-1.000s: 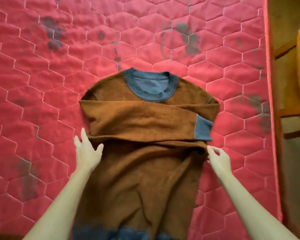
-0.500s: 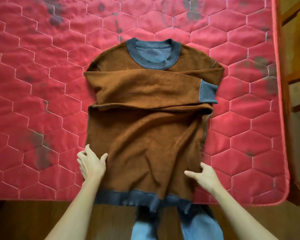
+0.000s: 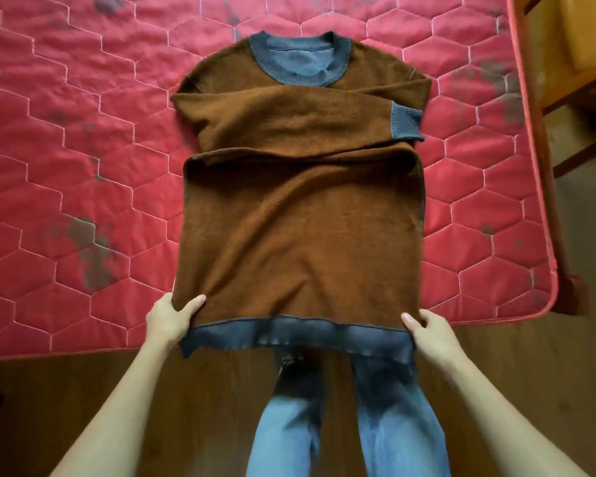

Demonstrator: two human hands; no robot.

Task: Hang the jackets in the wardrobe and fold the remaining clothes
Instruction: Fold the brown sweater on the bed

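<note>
A brown sweater [image 3: 300, 228] with blue-grey collar, cuffs and hem lies flat on the red quilted mattress [image 3: 66, 149], collar at the far end. Both sleeves are folded across the chest, one blue cuff showing at the right. The hem hangs over the mattress's near edge. My left hand [image 3: 171, 320] pinches the sweater's lower left corner, thumb on top. My right hand [image 3: 430, 333] pinches the lower right corner the same way. The corners are lifted slightly off the mattress.
The mattress's right edge runs along a wooden bed frame post [image 3: 577, 294]. A wooden chair [image 3: 585, 63] stands at the upper right. Wooden floor [image 3: 193, 407] lies below, with my legs in blue jeans [image 3: 344, 428] against the mattress's near edge.
My hands slid down the sweater's sides from mid-body to the hem and closed on its two bottom corners. The view tilted down, showing the floor and my legs.
</note>
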